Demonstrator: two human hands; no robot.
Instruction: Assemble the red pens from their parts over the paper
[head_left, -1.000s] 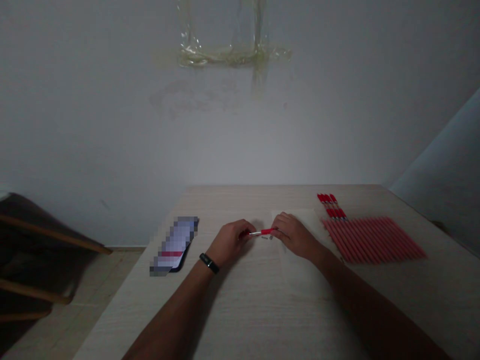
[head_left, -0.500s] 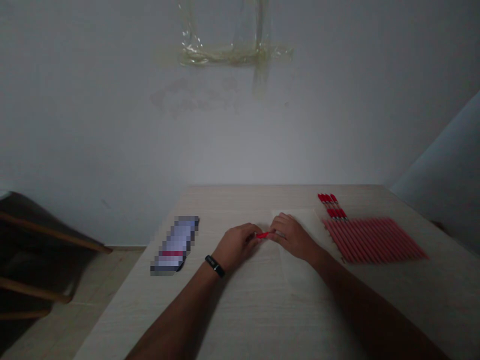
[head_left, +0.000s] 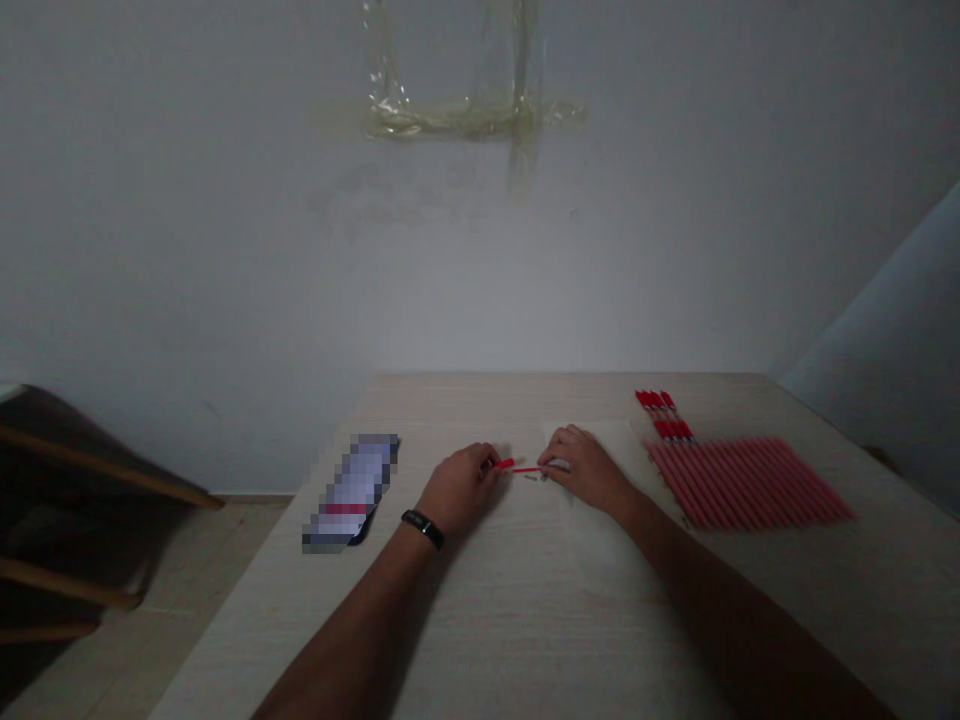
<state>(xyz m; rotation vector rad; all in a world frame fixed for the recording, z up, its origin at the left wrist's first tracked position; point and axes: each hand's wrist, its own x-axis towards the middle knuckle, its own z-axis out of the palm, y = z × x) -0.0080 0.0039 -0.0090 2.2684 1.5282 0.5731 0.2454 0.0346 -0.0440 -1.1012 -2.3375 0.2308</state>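
Observation:
My left hand point(head_left: 463, 485), with a dark band on its wrist, pinches a short red pen part point(head_left: 505, 464) between thumb and fingertips. Opposite it, my right hand point(head_left: 589, 468) has its fingers closed on the end of a thin red pen refill point(head_left: 525, 470). The refill points toward the left hand; whether its tip touches the red part I cannot tell. Just below it, a tiny dark piece point(head_left: 531, 477) lies on the table, too small to name. My right hand rests over a pale translucent sheet point(head_left: 600, 540).
To the right lies a row of many pinkish-red sticks point(head_left: 750, 482), side by side. Behind them are several red-ended pieces point(head_left: 664, 415). A phone point(head_left: 351, 490) lies on the left of the wooden table point(head_left: 480, 620). A chair point(head_left: 67, 500) stands at far left.
My left hand has drawn slightly left, away from my right hand. The thin red refill now shows between them, and the tiny piece below has come into view.

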